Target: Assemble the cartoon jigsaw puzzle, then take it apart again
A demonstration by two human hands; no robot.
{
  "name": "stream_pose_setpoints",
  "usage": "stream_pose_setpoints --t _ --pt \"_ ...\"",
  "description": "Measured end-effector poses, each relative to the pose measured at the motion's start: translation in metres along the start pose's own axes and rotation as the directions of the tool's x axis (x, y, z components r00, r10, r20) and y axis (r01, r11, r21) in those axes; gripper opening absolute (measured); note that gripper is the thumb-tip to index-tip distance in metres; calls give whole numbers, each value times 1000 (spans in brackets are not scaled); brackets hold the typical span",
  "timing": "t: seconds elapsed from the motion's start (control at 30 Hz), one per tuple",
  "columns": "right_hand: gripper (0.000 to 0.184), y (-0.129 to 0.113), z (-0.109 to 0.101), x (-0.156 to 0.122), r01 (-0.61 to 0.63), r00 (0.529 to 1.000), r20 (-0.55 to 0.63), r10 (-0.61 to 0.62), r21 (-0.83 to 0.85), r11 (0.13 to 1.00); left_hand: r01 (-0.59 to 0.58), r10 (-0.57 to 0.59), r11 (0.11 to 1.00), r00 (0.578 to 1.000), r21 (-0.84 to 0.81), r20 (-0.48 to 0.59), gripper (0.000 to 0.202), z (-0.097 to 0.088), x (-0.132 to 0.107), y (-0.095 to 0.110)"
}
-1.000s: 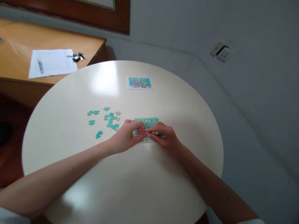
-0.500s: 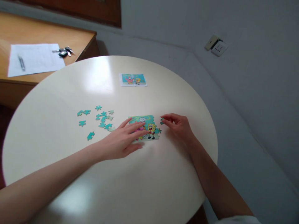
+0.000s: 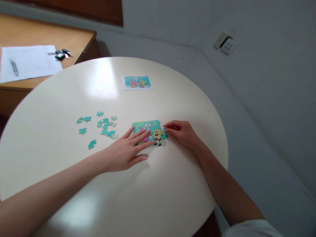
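A partly assembled cartoon jigsaw (image 3: 151,129) lies near the middle of the round cream table (image 3: 172,197). My left hand (image 3: 124,149) rests flat on the puzzle's left part, fingers stretched out. My right hand (image 3: 181,132) is at the puzzle's right edge, its fingertips pinched on a small teal puzzle piece (image 3: 165,130) that touches that edge. Several loose teal pieces (image 3: 105,125) are scattered to the left of the puzzle. A small reference picture (image 3: 137,82) of the same cartoon lies farther back on the table.
A wooden desk (image 3: 79,36) stands behind the table at the left, holding a sheet of paper (image 3: 29,62) with a pen (image 3: 13,65) and a bunch of keys (image 3: 60,54). A wall socket (image 3: 225,44) is on the grey wall at the right.
My left hand went from a pinch over the puzzle to lying flat on it. My right hand drew off to the right, then brought a teal piece back to the puzzle's right edge.
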State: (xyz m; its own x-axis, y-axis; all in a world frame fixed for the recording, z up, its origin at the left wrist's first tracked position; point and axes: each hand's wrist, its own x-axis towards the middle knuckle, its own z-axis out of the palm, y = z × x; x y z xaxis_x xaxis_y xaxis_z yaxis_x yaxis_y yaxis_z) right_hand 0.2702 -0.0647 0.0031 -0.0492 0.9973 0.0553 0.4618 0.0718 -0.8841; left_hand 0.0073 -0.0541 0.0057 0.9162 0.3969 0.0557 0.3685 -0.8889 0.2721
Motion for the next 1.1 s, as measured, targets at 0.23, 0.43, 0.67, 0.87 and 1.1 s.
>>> stream_pose_setpoints --t 0.23,0.43,0.67,0.87,1.1 --pt "17 2 2 0 30 999 13 -29 -58 998 3 -3 1000 1000 2 -6 51 1 0 -1" --pt "15 2 2 0 54 998 15 -53 -88 995 -5 5 1000 1000 -3 1 50 0 1 -1" --pt "12 1 2 0 84 996 8 -83 -143 986 3 -3 1000 1000 -10 -17 50 2 0 -2" --pt "9 -2 3 1 143 990 18 -142 -194 971 8 -8 1000 1000 1 -11 50 2 1 -2" --pt "17 -2 6 2 94 995 -26 -98 -132 987 8 -8 1000 1000 -1 -20 50 3 1 -2"
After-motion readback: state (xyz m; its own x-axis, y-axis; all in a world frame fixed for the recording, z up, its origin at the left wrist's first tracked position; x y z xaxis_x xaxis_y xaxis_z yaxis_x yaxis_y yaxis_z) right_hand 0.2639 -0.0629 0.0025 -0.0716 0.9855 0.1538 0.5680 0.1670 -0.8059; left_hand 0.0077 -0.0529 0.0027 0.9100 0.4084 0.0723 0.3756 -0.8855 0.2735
